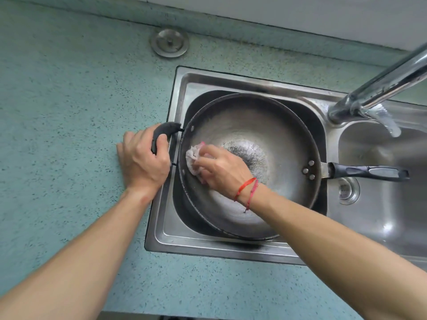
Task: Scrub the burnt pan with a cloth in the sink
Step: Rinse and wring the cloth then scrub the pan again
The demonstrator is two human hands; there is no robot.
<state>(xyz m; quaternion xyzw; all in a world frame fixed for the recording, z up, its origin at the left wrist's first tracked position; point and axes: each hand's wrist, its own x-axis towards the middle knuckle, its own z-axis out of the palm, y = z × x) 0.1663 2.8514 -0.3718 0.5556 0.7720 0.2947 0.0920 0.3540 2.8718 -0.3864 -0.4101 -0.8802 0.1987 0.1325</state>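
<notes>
A large dark pan (277, 125) sits in the left basin of a steel sink (182, 241), with a black burnt patch (251, 155) at its centre. My left hand (143, 160) grips the pan's short black side handle (165, 131) at the left rim. My right hand (221, 169) holds a crumpled pale pink cloth (193, 155) against the pan's inner left wall. A red string bracelet is on my right wrist. The pan's long black handle (369, 172) points right over the other basin.
A chrome faucet (379, 88) reaches in from the upper right, water running from its spout into the right basin (392, 204), which has a drain (349, 190). A round metal sink strainer (169, 42) lies on the speckled teal counter (69, 100) behind the sink.
</notes>
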